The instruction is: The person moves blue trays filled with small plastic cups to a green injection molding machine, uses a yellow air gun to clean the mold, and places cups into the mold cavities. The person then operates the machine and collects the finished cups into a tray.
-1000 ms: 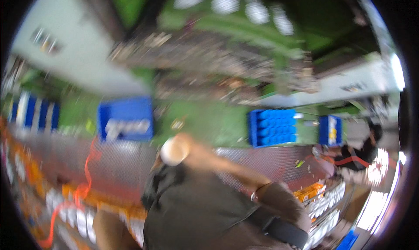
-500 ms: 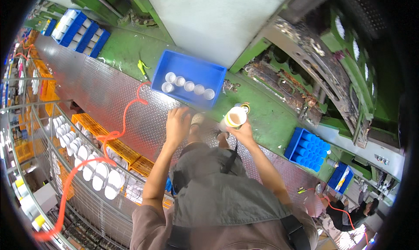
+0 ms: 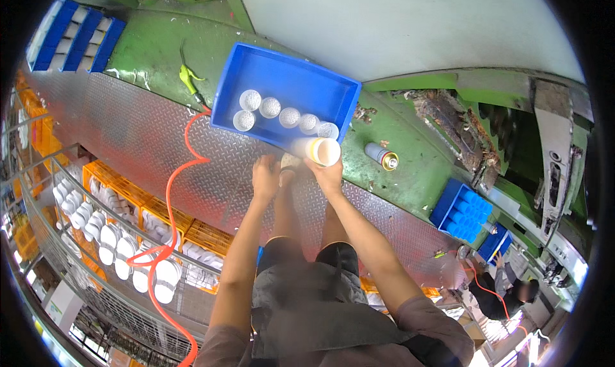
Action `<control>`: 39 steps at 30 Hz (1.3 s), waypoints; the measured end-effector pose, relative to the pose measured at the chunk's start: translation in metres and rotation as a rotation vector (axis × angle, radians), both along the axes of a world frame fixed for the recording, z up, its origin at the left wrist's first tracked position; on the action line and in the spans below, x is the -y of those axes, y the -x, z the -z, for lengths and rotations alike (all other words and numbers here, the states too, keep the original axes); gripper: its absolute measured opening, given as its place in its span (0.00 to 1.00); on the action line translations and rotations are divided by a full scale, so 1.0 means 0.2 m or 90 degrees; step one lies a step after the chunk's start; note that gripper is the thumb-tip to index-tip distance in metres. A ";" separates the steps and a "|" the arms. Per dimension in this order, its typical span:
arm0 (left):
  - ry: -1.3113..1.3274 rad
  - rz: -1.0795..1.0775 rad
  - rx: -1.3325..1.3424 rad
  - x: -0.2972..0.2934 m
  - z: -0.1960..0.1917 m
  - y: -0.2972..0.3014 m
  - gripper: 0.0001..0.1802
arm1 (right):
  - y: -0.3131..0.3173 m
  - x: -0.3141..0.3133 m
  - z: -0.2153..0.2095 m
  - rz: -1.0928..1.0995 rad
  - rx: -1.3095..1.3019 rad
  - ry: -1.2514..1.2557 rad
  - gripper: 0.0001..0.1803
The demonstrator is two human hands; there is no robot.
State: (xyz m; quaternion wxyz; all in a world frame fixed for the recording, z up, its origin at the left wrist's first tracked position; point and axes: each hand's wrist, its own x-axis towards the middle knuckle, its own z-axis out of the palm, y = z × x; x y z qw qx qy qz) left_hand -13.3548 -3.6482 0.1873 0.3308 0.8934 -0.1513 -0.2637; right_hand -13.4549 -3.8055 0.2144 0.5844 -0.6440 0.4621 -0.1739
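In my right hand [image 3: 328,175] is a white cup-like container [image 3: 325,152] with a yellow band, its pale round end turned up toward me. It hangs at the near edge of a blue tray [image 3: 301,75], in front of the rightmost cup inside. Several small round cups [image 3: 270,107] of white granules stand in the tray, mostly in a row along its near side. My left hand [image 3: 265,176] hovers left of the container, short of the tray; its fingers are loosely bent and apart, with nothing in them.
A spray can [image 3: 382,156] lies right of the tray on the green ledge, a green air gun [image 3: 189,79] left. A red hose [image 3: 170,200] loops past white slippers [image 3: 128,252] behind a wire rail. A bin of blue tubes [image 3: 442,207] and another person [image 3: 496,296] are at right.
My right hand has carried the container left, from beside the spray can to the tray's near edge. My left hand's fingers have bent more. The view has shifted, bringing the tray closer.
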 end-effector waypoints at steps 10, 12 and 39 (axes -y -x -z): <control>0.035 0.022 0.012 0.14 0.06 -0.13 0.21 | -0.05 0.01 0.09 0.062 0.014 -0.103 0.31; 0.054 0.041 0.003 0.21 0.05 -0.14 0.22 | -0.06 0.00 0.10 0.003 -0.009 -0.093 0.34; -0.132 0.209 0.304 0.60 0.18 -0.36 0.15 | 0.07 0.29 0.25 -0.337 -0.304 0.449 0.28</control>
